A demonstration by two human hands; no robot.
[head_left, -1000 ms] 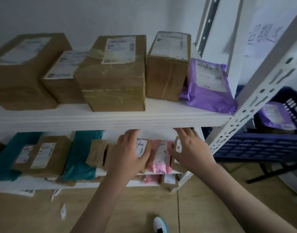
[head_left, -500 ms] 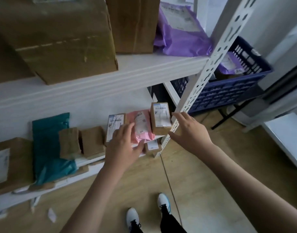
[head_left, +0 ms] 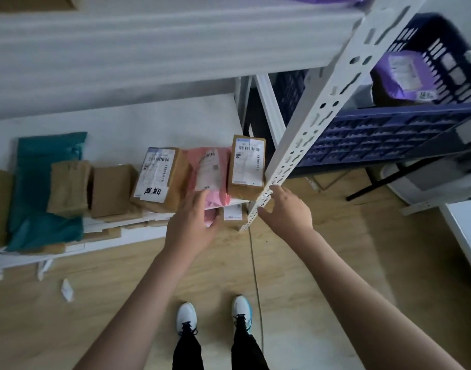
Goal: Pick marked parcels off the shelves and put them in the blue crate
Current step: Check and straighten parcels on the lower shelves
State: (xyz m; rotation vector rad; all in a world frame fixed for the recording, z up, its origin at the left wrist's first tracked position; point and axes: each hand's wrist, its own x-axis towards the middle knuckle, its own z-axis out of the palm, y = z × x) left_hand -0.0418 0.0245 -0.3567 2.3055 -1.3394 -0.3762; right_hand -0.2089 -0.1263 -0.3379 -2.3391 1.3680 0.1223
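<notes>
On the lower shelf (head_left: 138, 233) stands a brown box (head_left: 162, 180) whose label carries black handwritten marks. Right of it lie a pink mailer (head_left: 210, 174) and a small brown box (head_left: 246, 166). My left hand (head_left: 194, 222) hovers at the pink mailer's lower edge with fingers loosely spread, holding nothing. My right hand (head_left: 287, 212) is open beside the white shelf post (head_left: 309, 124), fingertips near the small box. The blue crate (head_left: 389, 134) sits to the right behind the post, with a marked purple mailer (head_left: 399, 73) inside.
A teal mailer (head_left: 47, 188) and two plain brown parcels (head_left: 69, 185) fill the shelf's left part. More flat parcels lie under the shelf board. The upper shelf (head_left: 149, 49) overhangs above. Paper scraps (head_left: 67, 289) lie on the wooden floor by my feet.
The view has tilted further down, so the upper shelf's boxes left the frame. Both hands stayed near the pink mailer and small box; the marked label on the brown box now shows.
</notes>
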